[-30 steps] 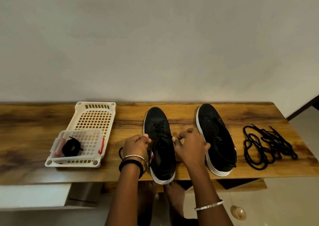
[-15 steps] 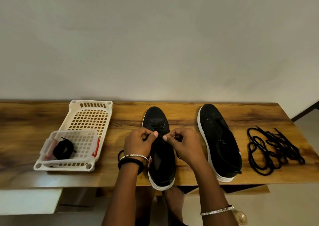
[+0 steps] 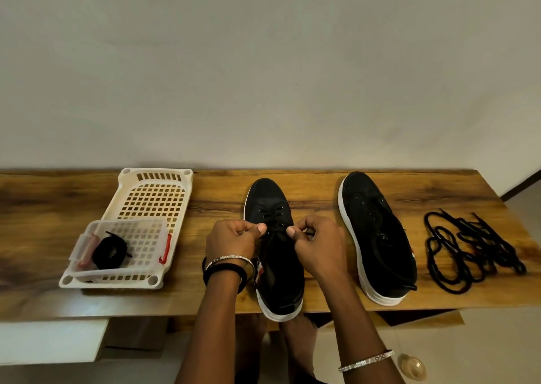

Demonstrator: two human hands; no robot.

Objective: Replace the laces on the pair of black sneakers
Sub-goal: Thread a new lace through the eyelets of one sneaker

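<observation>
We cannot read any text here. We see a short run of white lettering [image 3: 383,235] on the inner lining of the unlaced sneaker [image 3: 380,263], but it is too small and blurred for us to make out a letter with any certainty. The laced sneaker [image 3: 281,281] carries a small red and white tag [image 3: 259,271] on its side, and we see no legible mark on that either.

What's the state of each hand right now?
Left hand: closed, pinching the lace of the middle sneaker.
Right hand: closed, pinching the same lace from the other side.
</observation>
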